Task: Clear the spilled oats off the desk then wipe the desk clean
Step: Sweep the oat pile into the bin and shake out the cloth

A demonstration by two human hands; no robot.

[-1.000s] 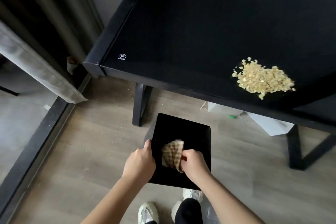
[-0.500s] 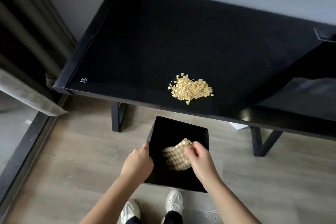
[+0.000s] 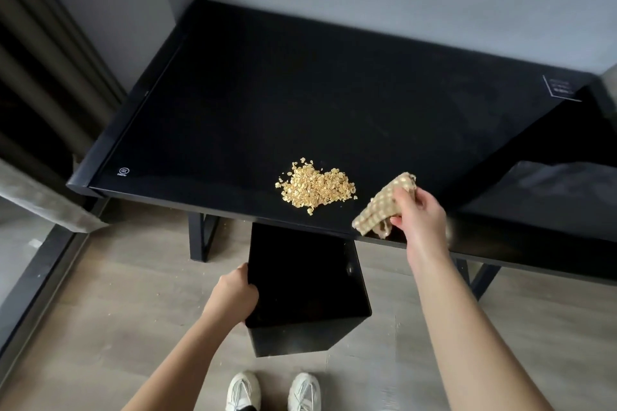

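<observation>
Now the cloth is up at the desk, just right of the oats.

Right hand (image 3: 419,217) pinches the checked cloth (image 3: 384,207) over the near edge of the desk (image 3: 300,93), apart from the oats (image 3: 315,188); half a second ago it held the cloth inside the black bin (image 3: 300,280). Left hand (image 3: 235,294) grips the bin's left rim, its mouth below the desk edge under the pile. Bare desktop lies left and behind the oats.
</observation>
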